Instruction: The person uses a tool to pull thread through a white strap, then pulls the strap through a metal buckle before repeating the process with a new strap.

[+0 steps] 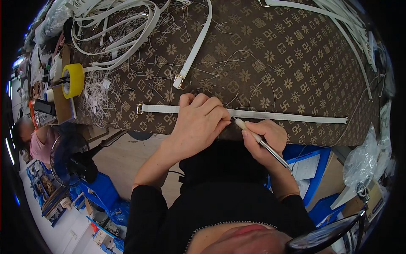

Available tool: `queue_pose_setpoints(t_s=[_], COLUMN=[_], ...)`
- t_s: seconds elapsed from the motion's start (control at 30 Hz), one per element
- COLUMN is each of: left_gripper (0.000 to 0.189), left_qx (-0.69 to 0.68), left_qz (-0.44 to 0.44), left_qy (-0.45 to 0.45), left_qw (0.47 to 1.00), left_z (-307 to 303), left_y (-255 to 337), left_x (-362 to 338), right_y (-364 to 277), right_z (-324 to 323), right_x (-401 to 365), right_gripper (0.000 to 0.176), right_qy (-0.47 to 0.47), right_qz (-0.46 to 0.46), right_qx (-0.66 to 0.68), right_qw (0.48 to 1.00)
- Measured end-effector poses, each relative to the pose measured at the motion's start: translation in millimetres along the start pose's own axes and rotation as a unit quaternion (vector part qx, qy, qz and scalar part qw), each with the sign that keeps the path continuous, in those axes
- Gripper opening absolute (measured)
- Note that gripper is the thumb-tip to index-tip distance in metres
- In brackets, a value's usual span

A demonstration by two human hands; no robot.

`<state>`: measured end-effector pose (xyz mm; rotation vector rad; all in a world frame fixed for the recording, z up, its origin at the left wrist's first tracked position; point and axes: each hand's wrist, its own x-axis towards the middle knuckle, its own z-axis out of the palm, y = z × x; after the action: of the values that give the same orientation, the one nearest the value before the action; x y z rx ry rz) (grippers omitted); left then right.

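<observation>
A white strap [292, 116] with a gold buckle at its left end lies across the near part of the patterned cloth [253, 38]. My left hand [201, 120] rests on this strap with its fingers bent and pressed together, holding it against the cloth. From the right, my right hand [267, 139] grips a pen-like metal tool [270, 150] with a pale tip section. The tool's point is at the strap's near edge, close to my left fingertips. Its exact contact is too small to make out. Just beyond my left hand lies the buckled end of another white strap [192, 57].
Coiled white straps [146, 31] and loose threads [96, 95] lie at the far left, near a yellow tape roll [76, 80]. More straps [344, 31] are bundled far right. A fan [69, 158], a person [40, 142] and blue bins [99, 190] are at lower left.
</observation>
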<state>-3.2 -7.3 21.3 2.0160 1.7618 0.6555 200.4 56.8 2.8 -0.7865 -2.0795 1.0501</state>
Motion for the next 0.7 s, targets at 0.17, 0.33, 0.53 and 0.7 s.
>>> queue_pose_setpoints(t_s=[0.17,0.33,0.53,0.7], left_gripper=[0.016,0.016,0.016,0.015], left_qx=[0.001,0.003,-0.001,0.002], left_qz=[-0.002,-0.003,-0.005,-0.004], left_qy=[0.0,-0.005,0.002,-0.001], left_qw=[1.0,1.0,1.0,1.0], left_z=[0.5,0.0,0.1,-0.2], left_y=[-0.1,0.1,0.4,0.5], left_x=[-0.1,-0.4,-0.1,0.1], right_y=[0.1,-0.6,0.2,0.2], right_z=[0.0,-0.1,0.4,0.4], right_x=[-0.2,0.1,0.2,0.8], right_gripper=[0.017,0.018,0.017,0.018], right_qy=[-0.002,0.0,0.0,0.0], right_qz=[-0.005,-0.001,-0.002,-0.004], right_qx=[-0.007,0.0,0.002,0.006], right_qw=[1.0,1.0,1.0,1.0])
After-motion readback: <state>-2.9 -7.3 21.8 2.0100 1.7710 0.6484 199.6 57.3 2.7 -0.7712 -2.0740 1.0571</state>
